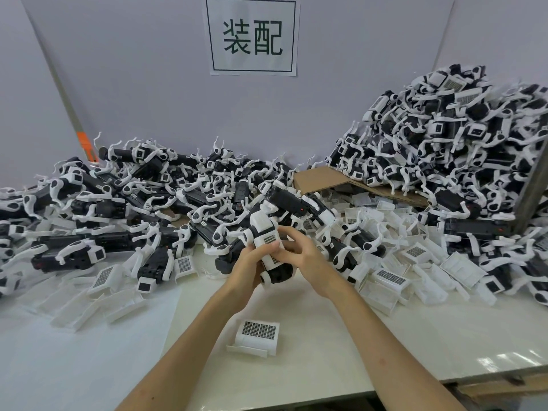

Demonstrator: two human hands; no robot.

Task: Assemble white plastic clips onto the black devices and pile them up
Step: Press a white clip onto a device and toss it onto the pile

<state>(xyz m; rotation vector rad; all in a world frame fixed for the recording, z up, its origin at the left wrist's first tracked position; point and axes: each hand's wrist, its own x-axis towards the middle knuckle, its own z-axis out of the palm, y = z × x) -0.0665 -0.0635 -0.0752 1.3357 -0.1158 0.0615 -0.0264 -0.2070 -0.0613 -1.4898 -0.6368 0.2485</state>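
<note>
black device (pixel 280 274) with white clip (pixel 264 232) | gripped between left hand (pixel 251 264), right hand (pixel 308 259)

Two bare hands on show here, the left hand (pixel 250 264) and the right hand (pixel 304 259), both slim, with long fingers and short, neatly kept nails. The left forearm (pixel 189 336) and the right forearm (pixel 385 330) are bare too, right down to the lower edge of the view (whatever clothing is worn sits out of shot). A small faint mark shows on the right forearm.
</note>
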